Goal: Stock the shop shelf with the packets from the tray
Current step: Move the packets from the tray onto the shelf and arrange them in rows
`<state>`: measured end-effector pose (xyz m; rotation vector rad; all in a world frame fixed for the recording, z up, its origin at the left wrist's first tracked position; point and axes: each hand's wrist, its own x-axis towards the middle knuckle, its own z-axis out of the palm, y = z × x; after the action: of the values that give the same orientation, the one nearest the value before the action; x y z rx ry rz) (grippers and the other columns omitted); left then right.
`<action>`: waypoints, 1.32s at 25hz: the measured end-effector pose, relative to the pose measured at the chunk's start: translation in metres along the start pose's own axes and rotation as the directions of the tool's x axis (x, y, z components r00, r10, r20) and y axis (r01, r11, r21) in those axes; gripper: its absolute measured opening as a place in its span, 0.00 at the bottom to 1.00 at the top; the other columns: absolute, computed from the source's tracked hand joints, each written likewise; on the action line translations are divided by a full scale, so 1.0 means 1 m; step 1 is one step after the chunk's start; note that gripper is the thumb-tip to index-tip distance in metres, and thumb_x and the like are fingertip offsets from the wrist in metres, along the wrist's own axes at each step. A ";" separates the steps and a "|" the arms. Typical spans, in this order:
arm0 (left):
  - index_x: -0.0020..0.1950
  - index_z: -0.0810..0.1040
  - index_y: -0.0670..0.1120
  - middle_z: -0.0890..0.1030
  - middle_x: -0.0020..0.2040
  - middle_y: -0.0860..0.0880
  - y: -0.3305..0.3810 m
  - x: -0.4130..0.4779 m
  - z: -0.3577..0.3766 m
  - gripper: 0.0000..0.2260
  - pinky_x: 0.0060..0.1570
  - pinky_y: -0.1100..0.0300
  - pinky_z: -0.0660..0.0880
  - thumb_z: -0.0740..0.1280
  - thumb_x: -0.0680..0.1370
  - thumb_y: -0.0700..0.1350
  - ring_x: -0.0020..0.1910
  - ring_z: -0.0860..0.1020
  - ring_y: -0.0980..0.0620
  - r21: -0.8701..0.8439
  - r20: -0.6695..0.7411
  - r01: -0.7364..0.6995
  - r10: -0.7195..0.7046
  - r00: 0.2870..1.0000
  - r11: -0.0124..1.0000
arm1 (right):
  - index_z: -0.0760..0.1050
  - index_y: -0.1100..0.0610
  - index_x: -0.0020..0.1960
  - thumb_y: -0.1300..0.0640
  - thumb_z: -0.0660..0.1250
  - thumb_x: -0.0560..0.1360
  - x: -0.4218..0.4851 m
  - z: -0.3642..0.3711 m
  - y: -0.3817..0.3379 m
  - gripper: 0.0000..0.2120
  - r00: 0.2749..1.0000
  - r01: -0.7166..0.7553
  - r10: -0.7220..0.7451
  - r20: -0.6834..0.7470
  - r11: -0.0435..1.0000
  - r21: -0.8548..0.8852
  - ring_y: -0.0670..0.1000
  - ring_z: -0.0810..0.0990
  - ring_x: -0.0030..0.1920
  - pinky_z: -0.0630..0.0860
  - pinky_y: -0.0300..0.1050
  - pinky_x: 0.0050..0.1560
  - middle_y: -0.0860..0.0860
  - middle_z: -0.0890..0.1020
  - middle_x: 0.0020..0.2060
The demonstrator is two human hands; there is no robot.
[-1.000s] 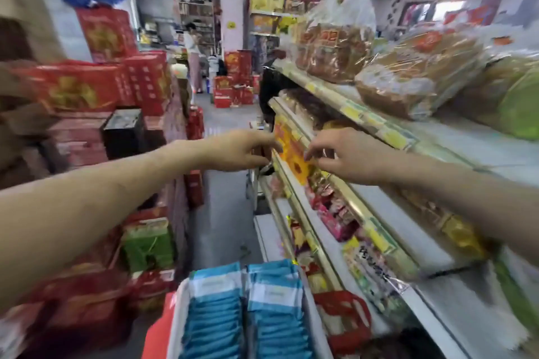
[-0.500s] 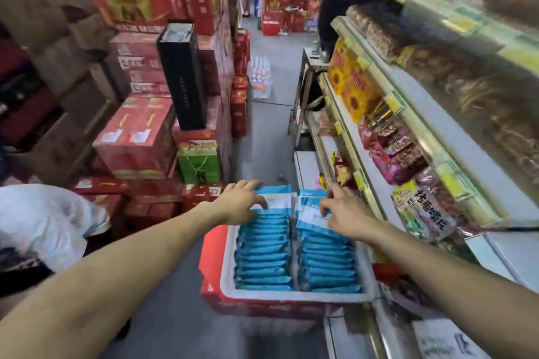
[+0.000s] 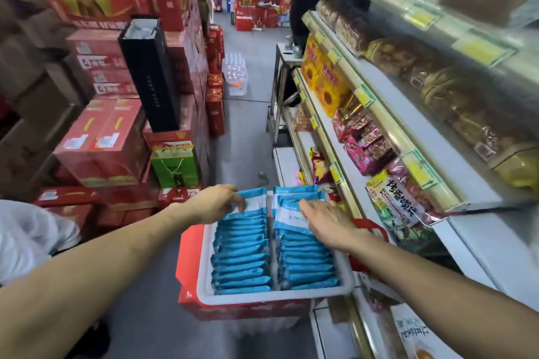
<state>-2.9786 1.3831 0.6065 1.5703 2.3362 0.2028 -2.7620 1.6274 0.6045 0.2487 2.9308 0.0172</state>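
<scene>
Head view: left hand curls its fingers over the far blue packets filed upright in the tray, right hand lays straighter fingers across the neighbouring row, seemingly both picking stock for the shelf alongside

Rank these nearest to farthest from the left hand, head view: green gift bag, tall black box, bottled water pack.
1. Green gift bag, just left of the left hand.
2. Tall black box, up on the left stack.
3. Bottled water pack, on the floor down the aisle.
</scene>
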 end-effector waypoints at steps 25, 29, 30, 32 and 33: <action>0.58 0.86 0.57 0.84 0.61 0.57 0.327 0.155 -0.415 0.18 0.62 0.54 0.78 0.71 0.79 0.34 0.60 0.82 0.51 -0.167 -0.141 -0.699 0.685 0.715 0.695 | 0.82 0.39 0.64 0.60 0.78 0.73 -0.277 -0.434 0.196 0.24 0.874 -0.218 0.344 -0.343 0.909 0.355 0.43 0.81 0.48 0.76 0.40 0.50 0.41 0.85 0.52; 0.57 0.87 0.58 0.83 0.59 0.64 0.438 0.176 -0.414 0.19 0.57 0.63 0.77 0.71 0.78 0.34 0.56 0.81 0.62 -0.122 -0.091 -0.791 0.787 0.610 0.599 | 0.82 0.35 0.62 0.60 0.76 0.75 -0.377 -0.421 0.226 0.24 0.775 -0.371 0.542 -0.326 0.806 0.461 0.37 0.80 0.55 0.74 0.30 0.56 0.33 0.82 0.59; 0.56 0.87 0.59 0.83 0.57 0.65 0.461 0.181 -0.413 0.19 0.53 0.66 0.77 0.72 0.78 0.34 0.53 0.80 0.64 -0.111 -0.082 -0.805 0.802 0.591 0.582 | 0.81 0.33 0.62 0.60 0.76 0.76 -0.404 -0.416 0.233 0.24 0.740 -0.417 0.592 -0.318 0.776 0.474 0.37 0.79 0.56 0.73 0.32 0.58 0.32 0.80 0.61; 0.55 0.87 0.60 0.83 0.58 0.65 0.503 0.190 -0.408 0.20 0.47 0.69 0.76 0.72 0.78 0.34 0.52 0.81 0.64 -0.108 -0.058 -0.832 0.832 0.552 0.544 | 0.82 0.32 0.60 0.62 0.75 0.76 -0.457 -0.404 0.248 0.25 0.649 -0.475 0.685 -0.331 0.704 0.527 0.38 0.79 0.56 0.73 0.36 0.60 0.35 0.79 0.63; 0.55 0.86 0.61 0.82 0.58 0.65 0.518 0.195 -0.406 0.20 0.47 0.69 0.76 0.72 0.78 0.34 0.52 0.80 0.64 -0.100 -0.055 -0.844 0.844 0.533 0.526 | 0.83 0.33 0.59 0.63 0.74 0.76 -0.479 -0.397 0.254 0.25 0.598 -0.488 0.727 -0.338 0.664 0.566 0.39 0.79 0.56 0.73 0.37 0.60 0.37 0.80 0.63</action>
<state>-2.7292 1.7864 1.1030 2.5069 1.2865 0.5367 -2.3367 1.7990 1.0954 1.6039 3.1403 -0.5389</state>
